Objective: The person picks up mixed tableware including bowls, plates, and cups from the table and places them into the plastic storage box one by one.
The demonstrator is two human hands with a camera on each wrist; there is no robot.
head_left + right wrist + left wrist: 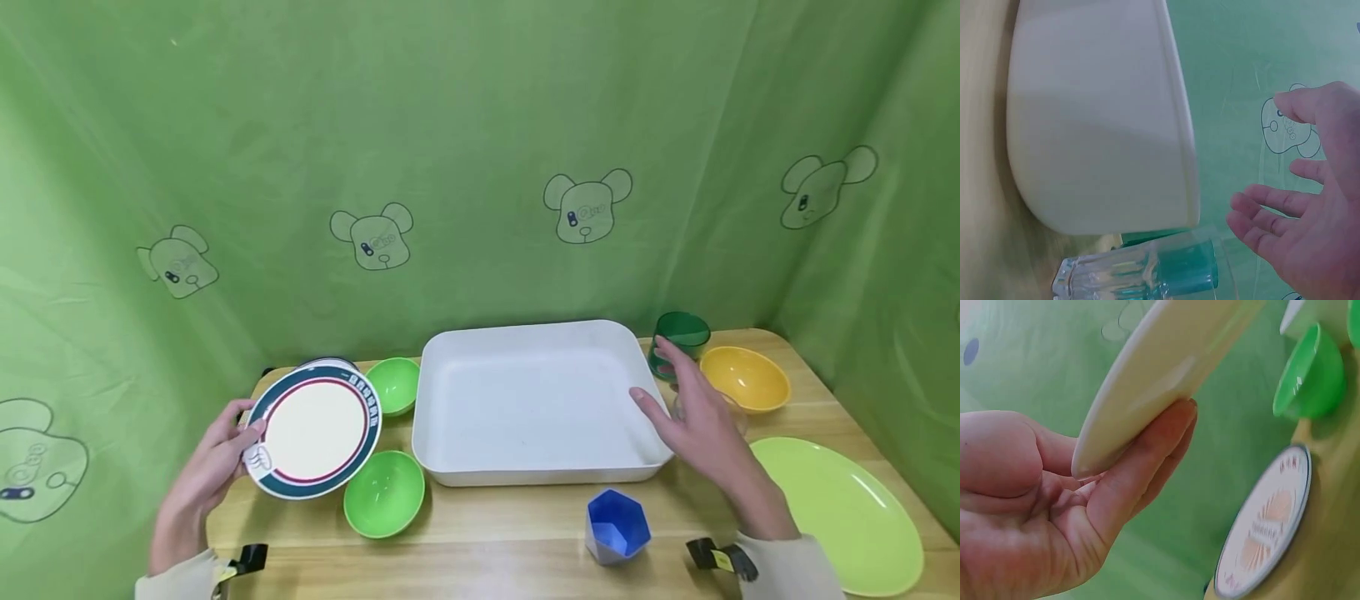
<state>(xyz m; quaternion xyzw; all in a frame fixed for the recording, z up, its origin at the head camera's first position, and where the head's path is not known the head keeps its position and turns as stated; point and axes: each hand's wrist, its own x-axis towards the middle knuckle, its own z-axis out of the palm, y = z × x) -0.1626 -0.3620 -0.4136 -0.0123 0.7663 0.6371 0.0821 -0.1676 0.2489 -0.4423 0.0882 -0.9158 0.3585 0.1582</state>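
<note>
Left hand (212,457) pinching plate (318,429) | round, cream-centred, red-ringed, dark-teal-rimmed | right hand (703,427) spread

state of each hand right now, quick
Left hand: holding the dark-rimmed plate by its edge.
Right hand: open, holding nothing, near the white tray.

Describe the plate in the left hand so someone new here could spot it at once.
From the white tray on the wooden table, go left past the two green bowls to the left hand. The plate it grips is raised, with a dark teal rim and a red ring. Its cream centre is plain; the other plate, on the table, has a printed one.
</note>
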